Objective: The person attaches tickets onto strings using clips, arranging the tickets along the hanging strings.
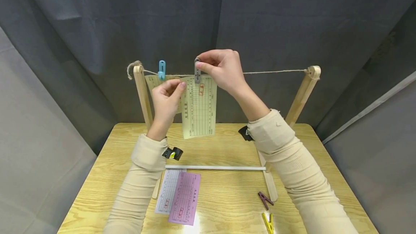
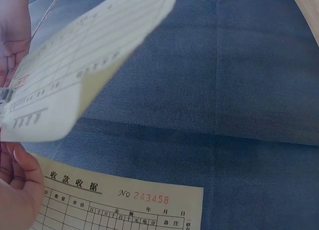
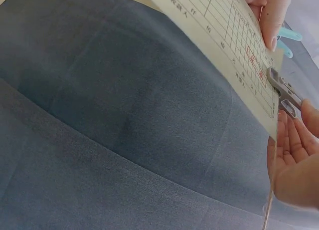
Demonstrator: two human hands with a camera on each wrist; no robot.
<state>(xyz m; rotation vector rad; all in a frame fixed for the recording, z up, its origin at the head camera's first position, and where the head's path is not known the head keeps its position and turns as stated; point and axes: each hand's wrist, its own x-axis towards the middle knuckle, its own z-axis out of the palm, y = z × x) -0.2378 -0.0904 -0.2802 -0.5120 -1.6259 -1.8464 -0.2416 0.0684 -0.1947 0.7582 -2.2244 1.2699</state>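
Observation:
A pale yellow receipt slip (image 1: 199,118) hangs lengthwise at the string (image 1: 276,72), left of its middle. My right hand (image 1: 224,68) pinches the handles of a grey clothespin (image 1: 197,72) between thumb and fingers. In the right wrist view the clothespin's jaws sit over the slip's top edge at the string. With thumb and fingertips, my left hand (image 1: 166,98) pinches the slip's upper left corner. Behind that hand hangs another yellow receipt slip (image 2: 119,205), partly hidden. A light blue clothespin (image 1: 161,69) holds it on the string.
Wooden posts (image 1: 302,93) carry the string, joined low by a white bar (image 1: 214,168). On the table (image 1: 227,194) lie a pink slip (image 1: 185,199) overlapping a white slip (image 1: 165,190), a dark purple clothespin (image 1: 265,200) and a yellow clothespin (image 1: 268,223). Grey curtains (image 1: 276,17) surround it.

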